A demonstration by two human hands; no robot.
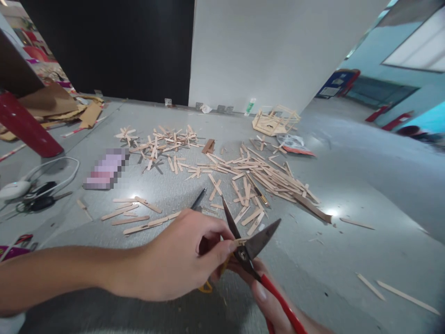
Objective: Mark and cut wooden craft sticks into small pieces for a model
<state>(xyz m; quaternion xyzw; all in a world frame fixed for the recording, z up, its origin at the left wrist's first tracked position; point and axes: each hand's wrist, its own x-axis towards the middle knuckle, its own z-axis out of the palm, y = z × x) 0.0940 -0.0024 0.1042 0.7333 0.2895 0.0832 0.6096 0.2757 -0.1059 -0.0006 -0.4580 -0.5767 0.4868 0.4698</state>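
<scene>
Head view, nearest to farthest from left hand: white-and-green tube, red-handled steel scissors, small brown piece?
1. Red-handled steel scissors, just right of left hand
2. Small brown piece, ahead
3. White-and-green tube, farther ahead, right

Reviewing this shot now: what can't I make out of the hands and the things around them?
All in the head view:
Wooden stick: gripped end, hidden by the left hand.
Red-handled scissors: handle ends, cut off by the bottom edge.
Pink item: details, blurred by pixelation.
Purple item: cut off by the left edge.
</scene>
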